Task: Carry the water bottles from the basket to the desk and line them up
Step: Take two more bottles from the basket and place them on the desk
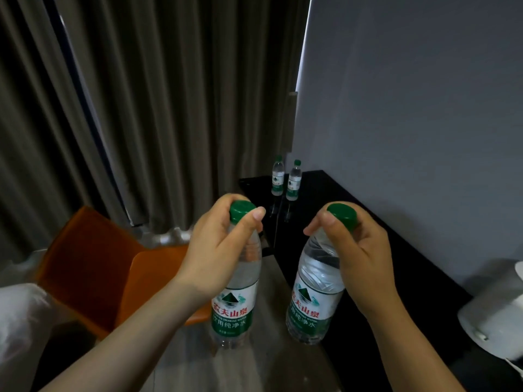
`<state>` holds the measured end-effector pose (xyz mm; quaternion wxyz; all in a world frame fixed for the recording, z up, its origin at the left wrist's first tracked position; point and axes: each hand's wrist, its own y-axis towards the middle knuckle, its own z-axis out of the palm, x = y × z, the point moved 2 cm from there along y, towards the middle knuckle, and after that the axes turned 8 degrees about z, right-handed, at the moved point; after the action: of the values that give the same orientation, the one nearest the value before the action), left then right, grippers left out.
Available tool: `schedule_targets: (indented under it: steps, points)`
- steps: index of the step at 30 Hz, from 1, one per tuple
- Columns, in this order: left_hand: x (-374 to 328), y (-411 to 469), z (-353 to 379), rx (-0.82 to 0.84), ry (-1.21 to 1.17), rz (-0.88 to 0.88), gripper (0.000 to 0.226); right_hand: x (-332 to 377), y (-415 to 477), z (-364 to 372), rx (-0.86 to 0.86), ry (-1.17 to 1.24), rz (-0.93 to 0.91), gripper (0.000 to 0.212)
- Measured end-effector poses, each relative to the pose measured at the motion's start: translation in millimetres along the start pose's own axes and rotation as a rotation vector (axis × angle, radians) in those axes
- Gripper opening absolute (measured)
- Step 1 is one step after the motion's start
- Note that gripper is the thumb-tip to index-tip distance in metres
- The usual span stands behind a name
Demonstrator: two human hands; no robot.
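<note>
Bottles in both hands right now, one each, and we're standing just short of the desk. Our left hand (218,256) is wrapped around the neck of the left bottle (236,281), thumb up by the green cap, fingers curled tight on it. Our right hand (359,256) does the same on the right bottle (317,290), pinching just under its cap. Both hang roughly upright, bottoms tilted slightly toward each other, long axis pretty much vertical, nothing under them but floor.

The black desk (368,222) runs along the wall ahead and to the right, so the right hand is the nearer one to its front edge. Way back at the far left corner of the desk stand two placed bottles (285,179), upright, just beside each other, which looks like the start of the row. Our guess is the next two go down in line with those, coming toward us along the desk. Orange chair (93,264) sits off to the left; we can't see the basket from here.
</note>
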<state>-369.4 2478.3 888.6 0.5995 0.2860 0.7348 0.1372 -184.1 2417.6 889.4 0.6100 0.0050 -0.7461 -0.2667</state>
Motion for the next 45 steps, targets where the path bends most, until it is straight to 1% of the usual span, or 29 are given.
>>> schedule_targets:
  steps: [4,7,9,12,14,19,23,26,29,30,33,38,42,45]
  points:
    - [35.5,32.9,5.7,0.027,-0.035,-0.035,0.03,-24.4,32.8,8.1,-0.021,-0.047,0.031,0.019]
    - [62.0,58.6,14.4,0.065,-0.032,-0.049,0.03,-45.0,59.8,11.8,-0.021,-0.049,0.045,0.016]
    - [79.6,76.6,21.8,0.089,-0.004,-0.03,0.028,-60.4,79.2,11.3,-0.013,-0.056,0.057,0.016]
    - [105.4,106.1,35.2,0.122,0.034,0.004,0.033,-86.1,111.1,6.3,0.006,-0.057,0.082,0.017]
    - [122.3,127.9,46.7,0.147,0.041,0.007,0.029,-103.5,134.3,1.4,0.015,-0.051,0.099,0.017]
    - [159.5,183.3,79.9,0.25,0.089,0.006,0.024,-140.7,192.2,-17.3,0.07,-0.038,0.144,0.02]
    - [190.8,218.2,102.9,0.332,0.157,0.025,0.03,-169.8,226.9,-35.4,0.134,-0.062,0.181,0.016]
    - [214.8,236.9,118.4,0.367,0.198,0.008,0.032,-189.0,244.7,-48.2,0.169,-0.104,0.221,0.012]
    - [234.8,252.9,133.8,0.384,0.224,0.005,0.032,-205.4,256.9,-59.9,0.208,-0.168,0.259,0.022]
    - [241.8,257.5,138.4,0.387,0.23,-0.002,0.03,-210.4,259.9,-63.3,0.222,-0.182,0.267,0.025]
    - [264.0,271.5,151.7,0.397,0.245,-0.016,0.022,-225.7,267.8,-72.4,0.248,-0.193,0.296,0.023]
    - [297.4,294.1,170.4,0.414,0.192,-0.072,0.013,-248.6,279.2,-78.3,0.251,-0.231,0.355,0.025]
    - [323.8,316.0,185.1,0.424,0.162,-0.082,0.009,-263.2,291.0,-77.7,0.263,-0.258,0.396,0.028]
    - [346.1,333.5,195.2,0.418,0.173,-0.069,0.012,-273.3,301.8,-75.2,0.261,-0.272,0.44,0.026]
